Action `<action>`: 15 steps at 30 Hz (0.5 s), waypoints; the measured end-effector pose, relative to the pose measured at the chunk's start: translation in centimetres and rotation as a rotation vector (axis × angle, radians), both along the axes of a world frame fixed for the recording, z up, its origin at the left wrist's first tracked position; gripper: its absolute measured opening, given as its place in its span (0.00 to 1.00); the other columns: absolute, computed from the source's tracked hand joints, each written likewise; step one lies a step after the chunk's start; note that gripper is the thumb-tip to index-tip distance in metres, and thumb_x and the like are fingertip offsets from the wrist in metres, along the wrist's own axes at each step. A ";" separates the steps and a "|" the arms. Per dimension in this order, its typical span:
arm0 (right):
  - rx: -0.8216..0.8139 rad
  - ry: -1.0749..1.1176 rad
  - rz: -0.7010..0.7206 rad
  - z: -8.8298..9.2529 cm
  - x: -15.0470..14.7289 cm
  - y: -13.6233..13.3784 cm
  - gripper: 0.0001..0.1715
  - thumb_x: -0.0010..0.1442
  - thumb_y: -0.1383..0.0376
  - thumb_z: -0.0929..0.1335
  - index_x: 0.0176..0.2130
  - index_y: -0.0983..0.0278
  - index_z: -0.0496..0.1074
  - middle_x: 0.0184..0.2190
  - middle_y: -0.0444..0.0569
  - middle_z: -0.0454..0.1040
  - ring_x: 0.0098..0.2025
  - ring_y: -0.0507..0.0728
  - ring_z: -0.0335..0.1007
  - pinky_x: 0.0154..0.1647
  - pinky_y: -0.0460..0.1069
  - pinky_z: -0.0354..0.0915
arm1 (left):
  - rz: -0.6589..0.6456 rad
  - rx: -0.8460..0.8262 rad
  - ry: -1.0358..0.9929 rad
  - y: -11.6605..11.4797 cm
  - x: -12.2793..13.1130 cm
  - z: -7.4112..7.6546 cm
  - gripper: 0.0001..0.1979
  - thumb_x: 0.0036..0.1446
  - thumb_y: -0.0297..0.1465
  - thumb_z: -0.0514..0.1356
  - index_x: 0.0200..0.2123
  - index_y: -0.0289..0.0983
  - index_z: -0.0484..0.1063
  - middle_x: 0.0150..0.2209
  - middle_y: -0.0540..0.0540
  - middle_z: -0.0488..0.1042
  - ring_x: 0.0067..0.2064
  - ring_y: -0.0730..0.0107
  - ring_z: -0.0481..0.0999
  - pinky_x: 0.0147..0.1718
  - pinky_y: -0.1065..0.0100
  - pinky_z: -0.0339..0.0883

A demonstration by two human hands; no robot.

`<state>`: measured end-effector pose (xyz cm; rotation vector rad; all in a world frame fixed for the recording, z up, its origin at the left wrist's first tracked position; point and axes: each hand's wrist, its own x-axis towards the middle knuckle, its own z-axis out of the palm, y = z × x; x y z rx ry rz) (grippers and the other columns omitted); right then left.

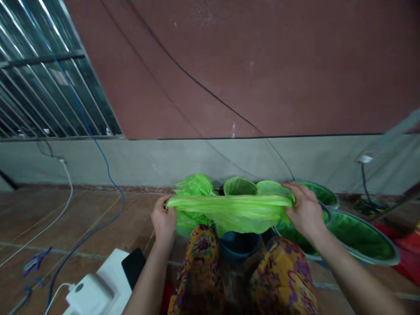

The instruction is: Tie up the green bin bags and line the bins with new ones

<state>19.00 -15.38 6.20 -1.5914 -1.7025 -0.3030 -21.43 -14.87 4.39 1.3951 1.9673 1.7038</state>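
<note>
I hold a bright green plastic bag stretched wide between both hands above a dark blue bucket that stands between my knees. My left hand pinches the bag's left edge with its fingers closed. My right hand grips the bag's right edge, fingers curled over it. Behind the bag, a small bin lined with a green bag stands near the wall, and a crumpled green bag lies to its left.
Two round basins lined with green plastic sit on the floor at the right. A white box with a black phone and a white charger lies at the lower left. White and blue cables cross the tiled floor. A wall runs ahead.
</note>
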 end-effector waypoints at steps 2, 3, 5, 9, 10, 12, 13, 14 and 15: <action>-0.049 0.014 -0.018 2.2 -0.6 -0.8 0.30 0.43 0.72 0.64 0.47 0.63 0.75 0.49 0.54 0.73 0.50 0.64 0.70 0.56 0.58 0.65 | -0.066 -0.084 -0.043 1.4 0.9 1.1 0.16 0.42 0.25 0.54 0.35 0.36 0.76 0.30 0.47 0.77 0.30 0.68 0.73 0.29 0.72 0.65; -0.086 0.029 -0.015 4.1 -0.9 -1.1 0.28 0.44 0.73 0.63 0.45 0.63 0.76 0.46 0.53 0.74 0.46 0.62 0.72 0.53 0.57 0.67 | -0.123 -0.117 -0.096 2.3 1.5 2.5 0.14 0.41 0.25 0.54 0.32 0.35 0.76 0.27 0.48 0.75 0.28 0.68 0.72 0.28 0.72 0.65; -0.051 0.072 -0.030 8.8 -1.2 -1.8 0.27 0.44 0.74 0.62 0.43 0.63 0.77 0.43 0.53 0.76 0.43 0.62 0.74 0.49 0.57 0.69 | -0.183 -0.055 -0.243 3.7 2.4 6.5 0.13 0.41 0.26 0.53 0.31 0.33 0.75 0.25 0.49 0.74 0.26 0.70 0.71 0.27 0.72 0.65; 0.273 0.183 -0.071 14.8 -0.7 -4.1 0.26 0.53 0.72 0.63 0.49 0.57 0.76 0.48 0.50 0.75 0.56 0.63 0.68 0.51 0.55 0.69 | -0.025 0.560 -0.095 3.2 3.4 13.1 0.15 0.42 0.26 0.55 0.37 0.35 0.72 0.36 0.49 0.75 0.37 0.72 0.73 0.39 0.71 0.68; 0.279 0.205 -0.067 14.0 -0.5 -4.7 0.23 0.56 0.70 0.63 0.48 0.55 0.76 0.47 0.49 0.76 0.57 0.62 0.68 0.49 0.54 0.71 | 0.071 0.665 -0.040 2.3 3.6 12.8 0.15 0.42 0.27 0.56 0.37 0.36 0.71 0.38 0.49 0.74 0.40 0.70 0.73 0.42 0.69 0.67; 0.190 0.224 -0.056 9.6 -0.2 -5.8 0.19 0.56 0.68 0.62 0.43 0.57 0.77 0.41 0.50 0.78 0.51 0.60 0.73 0.42 0.51 0.74 | 0.112 0.643 0.046 0.6 4.2 9.5 0.11 0.41 0.26 0.57 0.32 0.37 0.69 0.37 0.47 0.73 0.42 0.66 0.72 0.44 0.66 0.67; 0.115 0.219 -0.054 6.3 -0.1 -6.3 0.15 0.54 0.69 0.63 0.37 0.58 0.77 0.35 0.50 0.79 0.44 0.60 0.76 0.37 0.51 0.74 | -0.038 0.426 0.095 -0.1 4.7 6.7 0.08 0.39 0.25 0.57 0.28 0.38 0.68 0.33 0.48 0.73 0.39 0.65 0.73 0.41 0.66 0.67; 0.021 0.215 -0.055 2.7 0.0 -6.9 0.15 0.50 0.70 0.64 0.34 0.61 0.78 0.30 0.50 0.78 0.36 0.60 0.78 0.32 0.50 0.74 | -0.161 0.178 0.095 -0.6 5.1 3.5 0.08 0.37 0.23 0.55 0.24 0.39 0.67 0.28 0.49 0.72 0.35 0.66 0.73 0.38 0.67 0.67; -0.088 0.213 -0.063 -0.9 0.2 -7.4 0.14 0.47 0.71 0.64 0.31 0.61 0.78 0.26 0.49 0.77 0.31 0.59 0.77 0.29 0.49 0.73 | -0.208 -0.057 0.065 -0.8 5.6 0.4 0.08 0.35 0.22 0.54 0.22 0.39 0.66 0.23 0.50 0.70 0.30 0.66 0.72 0.34 0.67 0.66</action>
